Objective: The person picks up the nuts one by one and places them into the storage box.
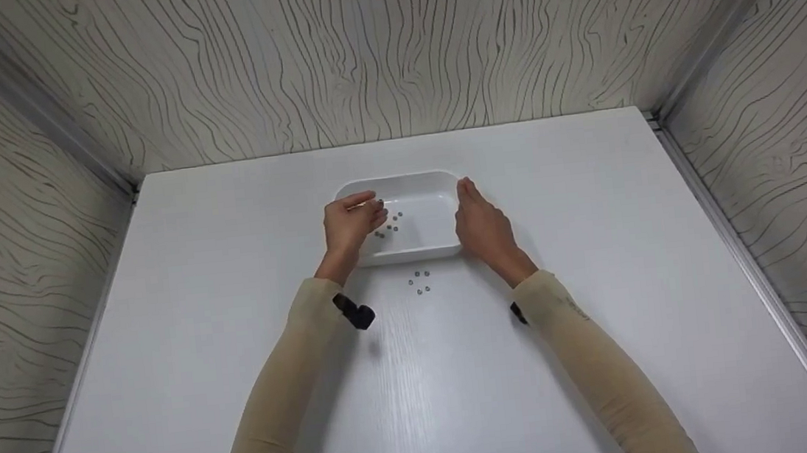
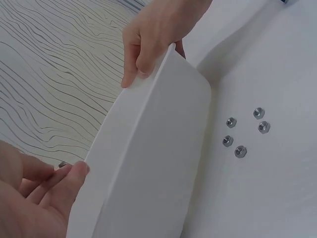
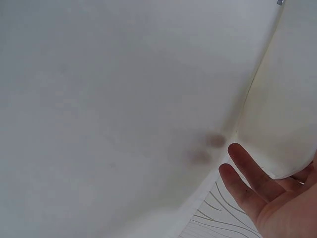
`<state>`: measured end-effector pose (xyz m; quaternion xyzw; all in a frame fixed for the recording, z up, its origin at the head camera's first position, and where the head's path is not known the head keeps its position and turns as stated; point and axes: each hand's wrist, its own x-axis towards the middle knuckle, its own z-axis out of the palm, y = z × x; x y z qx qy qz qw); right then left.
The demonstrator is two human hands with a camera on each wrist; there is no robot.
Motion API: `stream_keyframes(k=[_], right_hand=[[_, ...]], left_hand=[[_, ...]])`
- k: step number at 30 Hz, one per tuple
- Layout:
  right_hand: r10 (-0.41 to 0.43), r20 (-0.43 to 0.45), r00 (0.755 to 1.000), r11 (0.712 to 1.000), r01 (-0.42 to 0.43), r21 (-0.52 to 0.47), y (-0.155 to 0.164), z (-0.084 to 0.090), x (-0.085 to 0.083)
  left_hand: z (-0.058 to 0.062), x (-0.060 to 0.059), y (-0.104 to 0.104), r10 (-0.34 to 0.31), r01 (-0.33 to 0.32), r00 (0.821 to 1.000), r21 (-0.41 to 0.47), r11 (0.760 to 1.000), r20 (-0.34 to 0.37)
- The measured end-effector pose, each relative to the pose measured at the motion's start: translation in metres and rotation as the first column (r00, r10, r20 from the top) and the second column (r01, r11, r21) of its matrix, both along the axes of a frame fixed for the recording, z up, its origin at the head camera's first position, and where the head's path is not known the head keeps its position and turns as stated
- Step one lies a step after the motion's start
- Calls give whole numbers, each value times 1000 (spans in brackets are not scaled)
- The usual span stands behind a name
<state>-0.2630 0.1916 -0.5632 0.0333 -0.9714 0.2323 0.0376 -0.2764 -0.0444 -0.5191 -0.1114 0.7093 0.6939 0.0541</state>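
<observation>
A white rectangular tray (image 1: 424,253) stands on the table, with several small metal nuts (image 1: 395,229) inside, toward its left end. Over that end my left hand (image 1: 354,224) pinches a small nut (image 2: 63,164) between thumb and fingers. At the opposite end my right hand (image 1: 483,226) grips the tray's rim; in the right wrist view two of its fingers (image 3: 250,173) stretch out beside the outer wall. Several hex nuts (image 2: 240,151) lie loose on the table in front of the tray.
The white table (image 1: 420,402) is bordered at the back and both sides by panels (image 1: 372,52) with a wood-grain pattern. Metal frame rails (image 1: 756,274) run along its sides. Each sleeved wrist wears a small black camera (image 1: 356,312).
</observation>
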Motion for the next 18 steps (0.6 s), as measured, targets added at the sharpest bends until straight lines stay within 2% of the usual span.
stream_keyframes(k=[4,11,15,18], right_hand=[[-1,6,1000,1000,1,-18,0,1,0],[-6,3,1000,1000,6,-29,-1,4,1],[-4,0,1000,1000,4,-30,-1,2,1],[-6,7,1000,1000,6,-31,-1,2,0]], left_hand=[[-1,1,-3,-21,18,999,-65,998,-44],[-2,1,-7,-11,-23,983,-178,984,-185],[-1,2,-9,-6,-47,976,-239,970,-218],[1,4,-11,-8,-64,972,-302,951,-234]])
